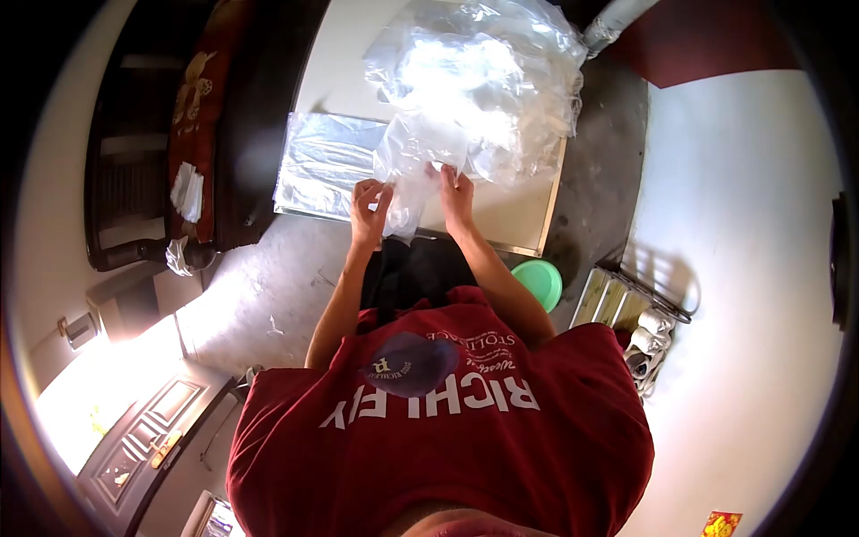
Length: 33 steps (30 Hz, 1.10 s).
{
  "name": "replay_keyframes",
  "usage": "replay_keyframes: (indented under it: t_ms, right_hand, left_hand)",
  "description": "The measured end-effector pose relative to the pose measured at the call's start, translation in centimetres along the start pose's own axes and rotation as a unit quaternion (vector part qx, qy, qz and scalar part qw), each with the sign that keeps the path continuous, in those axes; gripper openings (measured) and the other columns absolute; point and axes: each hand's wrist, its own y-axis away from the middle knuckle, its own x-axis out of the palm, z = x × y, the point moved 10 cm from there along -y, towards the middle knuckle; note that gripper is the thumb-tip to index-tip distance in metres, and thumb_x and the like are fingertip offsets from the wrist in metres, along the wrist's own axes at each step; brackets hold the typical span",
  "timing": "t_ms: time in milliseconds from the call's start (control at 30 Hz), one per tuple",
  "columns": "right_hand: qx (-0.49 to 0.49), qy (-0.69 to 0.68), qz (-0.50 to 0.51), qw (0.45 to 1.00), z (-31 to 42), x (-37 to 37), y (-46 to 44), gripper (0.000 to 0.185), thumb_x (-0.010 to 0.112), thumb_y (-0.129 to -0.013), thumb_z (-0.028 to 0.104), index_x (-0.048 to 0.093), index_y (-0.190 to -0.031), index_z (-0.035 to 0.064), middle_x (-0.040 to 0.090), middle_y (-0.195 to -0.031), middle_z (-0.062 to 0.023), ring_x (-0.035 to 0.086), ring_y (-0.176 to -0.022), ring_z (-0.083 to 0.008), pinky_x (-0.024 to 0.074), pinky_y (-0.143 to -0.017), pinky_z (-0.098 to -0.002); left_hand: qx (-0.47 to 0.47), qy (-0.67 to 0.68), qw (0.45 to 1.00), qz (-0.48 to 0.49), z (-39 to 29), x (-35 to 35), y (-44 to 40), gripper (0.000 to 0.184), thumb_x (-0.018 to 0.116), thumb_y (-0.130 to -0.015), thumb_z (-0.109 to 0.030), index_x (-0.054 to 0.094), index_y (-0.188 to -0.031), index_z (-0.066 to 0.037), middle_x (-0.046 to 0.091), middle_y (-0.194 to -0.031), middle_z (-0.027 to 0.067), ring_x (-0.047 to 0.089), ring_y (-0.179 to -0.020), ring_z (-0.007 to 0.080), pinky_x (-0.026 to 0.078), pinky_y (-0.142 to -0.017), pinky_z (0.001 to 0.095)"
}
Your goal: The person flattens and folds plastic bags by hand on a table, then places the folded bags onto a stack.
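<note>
A clear thin plastic bag [413, 170] stretches between my two hands over the near edge of the table, its lower part hanging toward my lap. My left hand [369, 213] pinches its left edge between thumb and fingers. My right hand [455, 191] grips the right side, fingertips closed on the film. Beyond them lies a large, loose heap of clear plastic bags [528, 107], its middle washed out by glare. To the left of my left hand, a flat stack of plastic bags [324, 161] rests on the pale tabletop [335, 76].
A green basin [539, 284] is on the floor by the table's right corner. Farther right stands a low slatted rack [601, 302] with shoes [651, 336]. A dark wooden bench [242, 134] runs along the left, with white crumpled paper [187, 191] on it.
</note>
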Motion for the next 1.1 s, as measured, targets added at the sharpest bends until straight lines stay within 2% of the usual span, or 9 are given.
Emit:
replay_keyframes:
  t_ms: [167, 233, 367, 500, 700, 900, 967, 1000, 1100]
  right_hand:
    - [-0.187, 0.152, -0.04, 0.97, 6.9, 3.7, 2.7, 0.026, 0.049, -0.086, 0.011, 0.055, -0.106, -0.0045, 0.06, -0.099, -0.0233, 0.058, -0.09, -0.0346, 0.0434, -0.078, -0.0369]
    - [-0.289, 0.228, -0.045, 0.929, 9.4, 6.5, 4.4, 0.028, 0.049, -0.082, 0.006, 0.053, -0.108, -0.0039, 0.055, -0.106, -0.0249, 0.053, -0.098, -0.0371, 0.0412, -0.083, -0.0394]
    - [-0.409, 0.378, 0.046, 0.829, 9.3, 15.0, 8.1, 0.031, 0.051, -0.077, 0.009, 0.05, -0.105, -0.0017, 0.042, -0.123, -0.0236, 0.035, -0.12, -0.0422, 0.0248, -0.1, -0.0541]
    - [-0.373, 0.474, 0.018, 0.798, 7.4, 18.6, 9.3, 0.05, 0.053, -0.079, 0.015, 0.042, -0.125, 0.0012, 0.029, -0.135, -0.0255, 0.02, -0.13, -0.041, 0.0167, -0.103, -0.0574]
    - [-0.315, 0.438, 0.044, 0.841, 5.4, 20.2, 11.2, 0.052, 0.062, -0.074, 0.014, 0.045, -0.121, 0.0016, 0.026, -0.135, -0.0247, 0.023, -0.127, -0.0422, 0.0198, -0.103, -0.0542]
    - [-0.197, 0.329, -0.011, 0.923, 0.1, 16.4, 10.3, 0.023, 0.058, -0.083, 0.019, 0.062, -0.096, 0.0011, 0.061, -0.094, -0.0172, 0.056, -0.084, -0.0287, 0.0442, -0.075, -0.0367]
    - [0.209, 0.018, 0.116, 0.971, -10.6, 17.6, 9.9, 0.039, 0.049, -0.089, 0.038, 0.065, -0.097, 0.0032, 0.064, -0.089, -0.0154, 0.057, -0.072, -0.0218, 0.0448, -0.07, -0.0348]
    - [0.308, -0.057, 0.224, 0.923, -12.4, 19.5, 11.6, 0.064, 0.037, -0.088, 0.057, 0.054, -0.117, 0.0031, 0.058, -0.112, -0.0161, 0.056, -0.095, -0.0181, 0.0435, -0.078, -0.031]
    - [0.223, -0.123, 0.232, 0.939, -12.1, 21.9, 12.5, 0.071, 0.035, -0.087, 0.06, 0.037, -0.13, 0.0026, 0.047, -0.125, -0.017, 0.047, -0.111, -0.0196, 0.0399, -0.085, -0.0303]
  left_hand:
    - [0.074, -0.096, 0.986, -0.112, -3.4, -5.1, 0.0, 0.037, 0.064, -0.079, -0.017, 0.053, -0.112, -0.005, 0.05, -0.106, 0.0129, 0.045, -0.104, 0.0282, 0.04, -0.085, 0.039]
    - [0.148, -0.073, 0.986, 0.018, -4.0, -4.3, -1.3, 0.05, 0.063, -0.081, -0.02, 0.043, -0.123, -0.001, 0.048, -0.115, 0.0197, 0.046, -0.107, 0.0308, 0.037, -0.09, 0.041]
    - [-0.134, 0.28, 0.926, 0.217, 2.4, -0.8, -1.0, 0.06, 0.061, -0.084, -0.025, 0.036, -0.128, 0.007, 0.05, -0.118, 0.0135, 0.046, -0.112, 0.0198, 0.039, -0.093, 0.0333]
    - [-0.243, 0.451, 0.849, 0.131, 4.2, -2.6, -2.3, 0.048, 0.055, -0.087, -0.019, 0.039, -0.123, 0.009, 0.055, -0.112, 0.0145, 0.051, -0.107, 0.0222, 0.042, -0.091, 0.0315]
    - [-0.295, 0.49, 0.811, 0.119, 7.2, -4.9, -3.9, 0.038, 0.045, -0.09, -0.013, 0.038, -0.121, 0.007, 0.052, -0.118, 0.0193, 0.056, -0.103, 0.0306, 0.048, -0.087, 0.0346]
    - [-0.344, 0.55, 0.759, 0.048, 13.4, -6.0, -5.0, 0.036, 0.046, -0.089, -0.01, 0.036, -0.115, 0.011, 0.051, -0.116, 0.0271, 0.052, -0.106, 0.0377, 0.046, -0.092, 0.0387]
    - [-0.358, 0.57, 0.738, 0.056, 14.8, -6.1, -4.9, 0.037, 0.045, -0.089, -0.01, 0.035, -0.116, 0.012, 0.049, -0.118, 0.027, 0.051, -0.107, 0.0372, 0.045, -0.094, 0.0388]
    - [-0.37, 0.589, 0.715, 0.062, 14.9, -6.1, -4.7, 0.038, 0.044, -0.089, -0.01, 0.034, -0.117, 0.014, 0.048, -0.12, 0.0269, 0.051, -0.109, 0.0367, 0.043, -0.095, 0.0388]
    - [-0.374, 0.6, 0.702, 0.08, 14.5, -6.9, -4.7, 0.039, 0.043, -0.089, -0.009, 0.033, -0.118, 0.015, 0.047, -0.121, 0.0259, 0.051, -0.109, 0.0338, 0.044, -0.095, 0.0388]
